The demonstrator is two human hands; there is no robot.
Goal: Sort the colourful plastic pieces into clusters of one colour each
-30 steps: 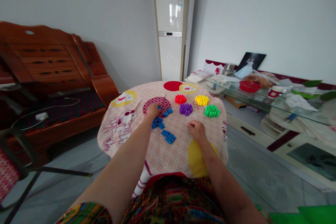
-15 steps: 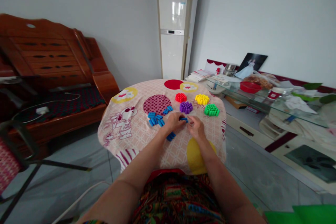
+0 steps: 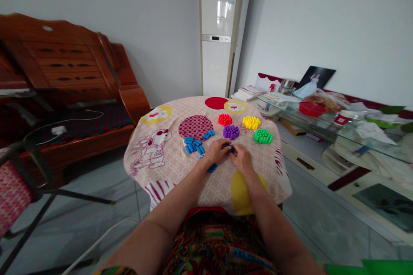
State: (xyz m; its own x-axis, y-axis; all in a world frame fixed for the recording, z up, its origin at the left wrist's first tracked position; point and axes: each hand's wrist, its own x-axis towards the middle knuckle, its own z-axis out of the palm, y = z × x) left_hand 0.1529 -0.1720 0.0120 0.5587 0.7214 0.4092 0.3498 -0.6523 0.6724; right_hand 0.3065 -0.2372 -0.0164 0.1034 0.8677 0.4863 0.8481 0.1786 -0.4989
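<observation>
My left hand and my right hand meet over the middle of a round table under a pink patterned cloth. Both are closed around small blue plastic pieces held between the fingertips. Loose blue pieces lie in a heap to the left of my hands, a few more sit farther back, and some lie under my left wrist. Beyond my hands stand joined clusters in red, purple, yellow and green.
A wooden bench stands at the left with a metal chair frame in front of it. A tall white air conditioner is behind the table. A cluttered glass shelf runs along the right wall.
My left hand left the far blue pile and came back to meet my right hand at the table's middle, bringing blue pieces. The view shifted slightly to the left.
</observation>
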